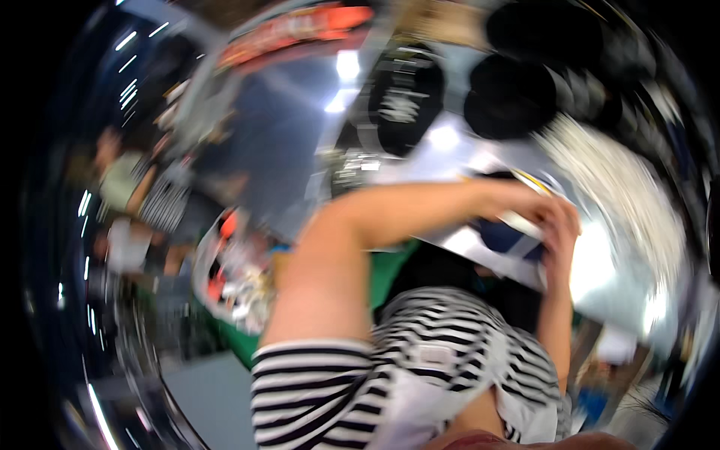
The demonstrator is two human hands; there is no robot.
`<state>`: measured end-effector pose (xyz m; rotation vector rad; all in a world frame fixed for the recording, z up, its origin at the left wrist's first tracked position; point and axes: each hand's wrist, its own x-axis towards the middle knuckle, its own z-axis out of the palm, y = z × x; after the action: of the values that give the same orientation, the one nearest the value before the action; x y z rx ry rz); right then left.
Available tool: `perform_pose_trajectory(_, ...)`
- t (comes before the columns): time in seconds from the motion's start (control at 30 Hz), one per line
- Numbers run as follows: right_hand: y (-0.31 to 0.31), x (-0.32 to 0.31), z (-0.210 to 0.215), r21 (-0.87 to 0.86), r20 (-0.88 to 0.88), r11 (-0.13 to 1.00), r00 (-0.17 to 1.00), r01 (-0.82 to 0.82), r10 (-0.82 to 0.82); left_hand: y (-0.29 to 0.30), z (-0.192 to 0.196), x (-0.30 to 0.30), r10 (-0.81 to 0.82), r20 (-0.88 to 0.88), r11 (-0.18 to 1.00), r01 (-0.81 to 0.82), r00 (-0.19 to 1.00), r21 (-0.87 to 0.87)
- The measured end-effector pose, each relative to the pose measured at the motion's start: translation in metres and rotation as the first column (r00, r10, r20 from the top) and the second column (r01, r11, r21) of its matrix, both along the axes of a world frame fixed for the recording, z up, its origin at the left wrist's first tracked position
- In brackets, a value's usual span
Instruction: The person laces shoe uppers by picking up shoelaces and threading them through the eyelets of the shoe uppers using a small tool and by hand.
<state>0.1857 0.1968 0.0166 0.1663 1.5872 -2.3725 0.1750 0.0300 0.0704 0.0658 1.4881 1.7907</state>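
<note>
Head view, heavy motion blur. I note both arms raised, meeting right of centre. Left hand (525, 202) and right hand (559, 225) come together at a shiny silver package with a dark blue patch (510, 240), apparently to steady it from two sides; each seems curled on an edge, but I cannot tell the grips for sure. Striped sleeves (315, 390) fill the foreground; green surface (386, 270) lies below.

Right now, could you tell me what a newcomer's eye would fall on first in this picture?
Probably the bare left arm crossing the middle of the blurred view, above a black-and-white striped sleeve at the lower edge. Both hands meet at right of centre, the left hand and right hand, on a blurred white and dark blue thing. Two round black shapes sit at upper right.
</note>
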Motion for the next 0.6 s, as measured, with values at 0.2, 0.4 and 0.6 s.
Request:
perform_pose_trajectory(0.2, 0.008, 0.010, -0.007, 0.007, -0.244, 0.996, 0.966, -0.087, 0.086, 0.027, -0.068, 0.016, 0.370, 0.320, 0.825, -0.467, 0.872, 0.318)
perform_pose_trajectory(0.4, 0.005, 0.021, 0.009, 0.050, -0.144, 0.999, 0.990, 0.002, 0.005, 0.022, -0.019, 0.043, 0.584, 0.070, 0.800, -0.588, 0.809, 0.122)
perform_pose_trajectory(0.6, -0.026, 0.038, 0.047, -0.007, -0.120, 0.981, 0.974, -0.196, 0.194, -0.023, -0.006, 0.072, 0.610, 0.012, 0.781, -0.603, 0.793, 0.162)
